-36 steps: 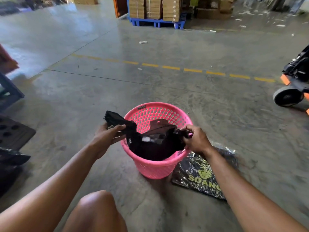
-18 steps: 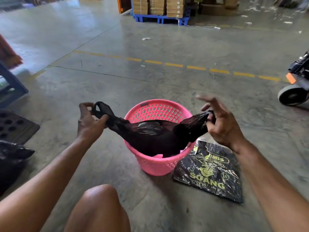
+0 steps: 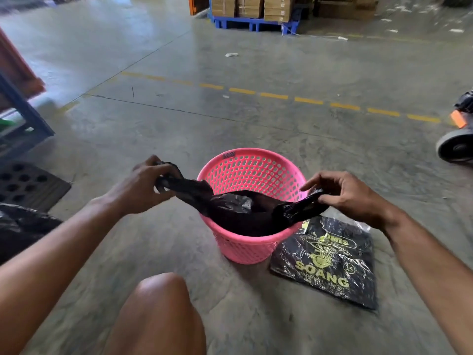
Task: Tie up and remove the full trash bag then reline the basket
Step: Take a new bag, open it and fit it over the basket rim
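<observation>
A pink perforated basket (image 3: 256, 172) stands on the concrete floor in front of me. A black trash bag (image 3: 238, 211) sits inside it, its top drawn out into two twisted ends. My left hand (image 3: 143, 185) grips the left end, just left of the basket rim. My right hand (image 3: 348, 193) pinches the right end, just outside the right rim. The bag's body hides the basket's inside. A flat pack of black bags (image 3: 330, 262) with yellow print lies on the floor against the basket's right side.
My bare knee (image 3: 158, 311) is in the foreground. A dark tray with round holes (image 3: 25, 183) and black plastic (image 3: 23, 231) lie at left, beside a blue frame (image 3: 23, 111). A wheeled cart (image 3: 458, 144) is at right. A blue pallet of cartons (image 3: 253, 11) stands far back.
Both hands have pulled the bag's two ends apart, out past the basket's rims. In the last half second the right hand came lower and closer to the rim.
</observation>
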### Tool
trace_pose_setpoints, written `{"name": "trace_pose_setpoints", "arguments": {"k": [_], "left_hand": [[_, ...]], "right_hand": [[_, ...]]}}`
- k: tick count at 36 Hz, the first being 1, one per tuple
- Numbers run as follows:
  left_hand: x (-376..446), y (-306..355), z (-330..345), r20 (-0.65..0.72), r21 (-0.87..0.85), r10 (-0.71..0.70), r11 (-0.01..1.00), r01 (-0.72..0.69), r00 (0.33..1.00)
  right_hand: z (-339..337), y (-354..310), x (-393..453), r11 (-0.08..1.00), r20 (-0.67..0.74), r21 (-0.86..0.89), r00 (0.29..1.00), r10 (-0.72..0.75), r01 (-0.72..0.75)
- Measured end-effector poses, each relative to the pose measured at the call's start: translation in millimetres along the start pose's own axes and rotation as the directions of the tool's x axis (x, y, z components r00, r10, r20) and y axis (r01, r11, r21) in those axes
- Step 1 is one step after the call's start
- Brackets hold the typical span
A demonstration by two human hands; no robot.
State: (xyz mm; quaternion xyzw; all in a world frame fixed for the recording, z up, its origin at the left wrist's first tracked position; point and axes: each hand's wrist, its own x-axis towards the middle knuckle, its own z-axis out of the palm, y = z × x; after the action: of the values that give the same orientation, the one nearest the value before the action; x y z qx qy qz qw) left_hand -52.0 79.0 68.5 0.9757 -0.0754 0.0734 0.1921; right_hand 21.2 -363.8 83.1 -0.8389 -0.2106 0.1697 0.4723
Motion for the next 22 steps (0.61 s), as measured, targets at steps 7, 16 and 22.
{"name": "trace_pose_setpoints", "arguments": {"k": [7, 16, 22], "left_hand": [[22, 2, -17, -0.024, -0.057, -0.205, 0.977, 0.203, 0.978], [36, 23, -17, 0.271, -0.780, -0.370, 0.456, 0.428, 0.889], [28, 26, -14, 0.153, -0.550, -0.331, 0.754, 0.358, 0.931]], "right_hand": [[-15, 1, -3, 0.996, -0.087, -0.018, 0.993, -0.084, 0.083], [-13, -14, -11, 0.988, 0.224, 0.152, 0.972, -0.074, 0.040], [-15, -9, -7, 0.775, 0.130, -0.631, 0.983, 0.133, -0.022]]}}
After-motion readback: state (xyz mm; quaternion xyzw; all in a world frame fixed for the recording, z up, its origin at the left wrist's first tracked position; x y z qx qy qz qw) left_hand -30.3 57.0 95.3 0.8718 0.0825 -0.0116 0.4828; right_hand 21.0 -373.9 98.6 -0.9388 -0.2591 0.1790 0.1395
